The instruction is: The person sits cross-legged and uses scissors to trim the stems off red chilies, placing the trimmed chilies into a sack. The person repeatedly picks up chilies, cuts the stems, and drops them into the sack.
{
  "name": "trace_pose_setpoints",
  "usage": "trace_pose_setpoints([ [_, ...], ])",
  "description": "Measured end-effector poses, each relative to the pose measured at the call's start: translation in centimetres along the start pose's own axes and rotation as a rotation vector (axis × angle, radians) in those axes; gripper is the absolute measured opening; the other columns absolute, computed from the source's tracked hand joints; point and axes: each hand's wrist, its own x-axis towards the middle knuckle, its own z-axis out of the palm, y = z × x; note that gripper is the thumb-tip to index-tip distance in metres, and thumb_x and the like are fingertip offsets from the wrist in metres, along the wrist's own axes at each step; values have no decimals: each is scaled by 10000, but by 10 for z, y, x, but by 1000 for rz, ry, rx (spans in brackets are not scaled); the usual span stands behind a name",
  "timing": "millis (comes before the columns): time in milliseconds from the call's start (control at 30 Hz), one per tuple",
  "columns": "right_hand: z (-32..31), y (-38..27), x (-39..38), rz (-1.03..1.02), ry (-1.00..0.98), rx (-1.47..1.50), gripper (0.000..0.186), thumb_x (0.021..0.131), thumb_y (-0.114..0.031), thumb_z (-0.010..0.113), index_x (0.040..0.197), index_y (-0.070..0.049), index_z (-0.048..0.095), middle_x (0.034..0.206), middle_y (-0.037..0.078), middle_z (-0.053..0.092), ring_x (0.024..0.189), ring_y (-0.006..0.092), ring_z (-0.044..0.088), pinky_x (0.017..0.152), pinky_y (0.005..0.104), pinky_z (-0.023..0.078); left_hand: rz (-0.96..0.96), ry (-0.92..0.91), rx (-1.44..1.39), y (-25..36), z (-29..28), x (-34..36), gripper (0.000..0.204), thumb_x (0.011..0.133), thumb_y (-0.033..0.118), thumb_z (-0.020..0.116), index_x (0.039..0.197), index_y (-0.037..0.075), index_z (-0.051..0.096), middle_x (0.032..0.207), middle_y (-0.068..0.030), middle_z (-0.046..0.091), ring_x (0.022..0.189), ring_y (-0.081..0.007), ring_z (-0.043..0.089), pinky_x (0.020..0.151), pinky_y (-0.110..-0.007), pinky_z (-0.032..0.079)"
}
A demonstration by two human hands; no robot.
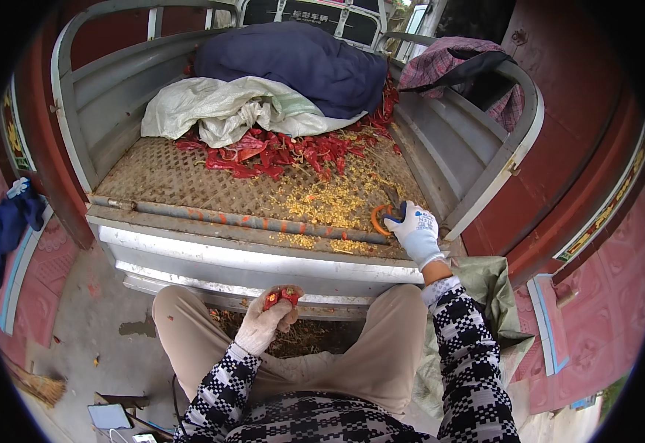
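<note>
Dk. red panel (559, 148) stood on the R side, w/ a dk. red post (53, 148) opp. on the L. A floral strip (606, 210) in gold tones ran beside the R panel. Pink embossed surfacing (618, 280) flanked the R, w/ a pale blue-edged trim piece (547, 325). Floor (108, 295) was grey, concrete-like, w/ a dk. patch (138, 327) L of ctr. & a straw broom (38, 384) nr. the lower L. Bright daylight showed thru a gap (413, 22) up top.
</note>
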Motion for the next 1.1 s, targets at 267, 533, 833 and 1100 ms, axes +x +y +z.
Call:
trace_pose_setpoints([
  [267, -10, 6, 22, 71, -302, -31, 804, 702, -567, 701, 1283, -33, 550, 1260, 181, 610, 1174, 311, 585, 964, 375, 470, 32, 23, -34, -5, -4, 0, 227, 921, 116, 532, 1105, 4, 603, 714, -2, 545, 627, -71, 489, 541, -197, 382],
  [533, -9, 26, 21, 59, -347, -48, 536, 699, -319, 693, 1124, 1, 629, 1110, 244, 656, 1064, 369, 632, 887, 403, 512, 60, 118, -87, -11, -15, 2, 269, 863, 109, 561, 1073, -58, 584, 687, -66, 577, 559, -117, 501, 491, -224, 389],
  [833, 16, 75, 12, 91, -204, 385, 452, 738, -206, 723, 1115, 11, 599, 1038, 199, 652, 966, 310, 633, 812, 348, 510, 106, 114, -40, -9, -11, 5, 234, 891, 130, 555, 1042, -44, 598, 731, -62, 596, 610, -112, 524, 532, -222, 406],
  [1100, -10, 31, -125, -154, -600, 1657, 470, 855, -110, 697, 1265, -20, 487, 990, 58, 593, 814, 142, 576, 703, 257, 486, 12, 65, -90, -6, -9, 1, 227, 895, 131, 562, 1044, -37, 600, 704, -23, 545, 595, -80, 448, 503, -211, 332],
])
